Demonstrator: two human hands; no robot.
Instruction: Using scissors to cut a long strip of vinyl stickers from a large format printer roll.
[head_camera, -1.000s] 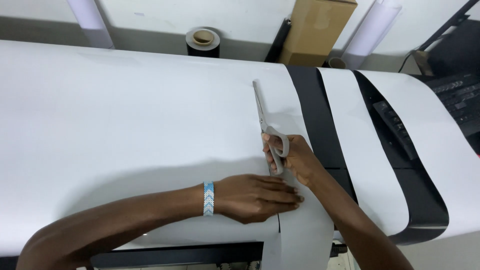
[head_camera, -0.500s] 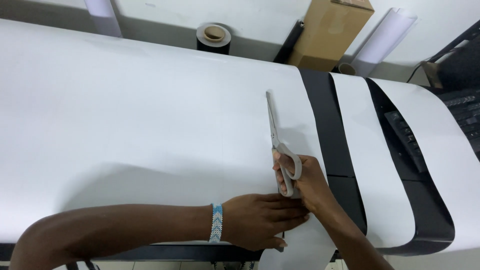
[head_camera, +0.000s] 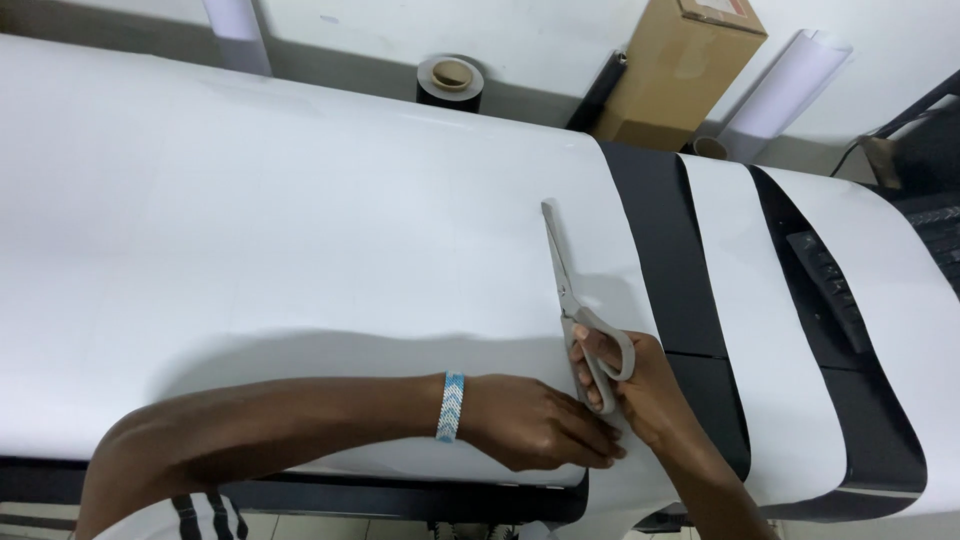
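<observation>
1. Head view: single camera, worn above the near edge, tilted steeply down and forward.
2. Range: close over the white sheet (head_camera: 300, 230); far wall visible.
3. Shared coverage: none, one view only.

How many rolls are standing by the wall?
3: a white roll at the back left, a black roll in the middle, another white roll right of the brown box. More may be hidden.

Scissors on a wide white sheet

The right hand (head_camera: 640, 390) grips grey scissors (head_camera: 572, 300), blades lying closed and pointing far across the white sheet (head_camera: 300, 230); the left hand (head_camera: 535, 425), wearing a beaded wristband (head_camera: 452, 407), presses the sheet's near edge just beside it.
</observation>
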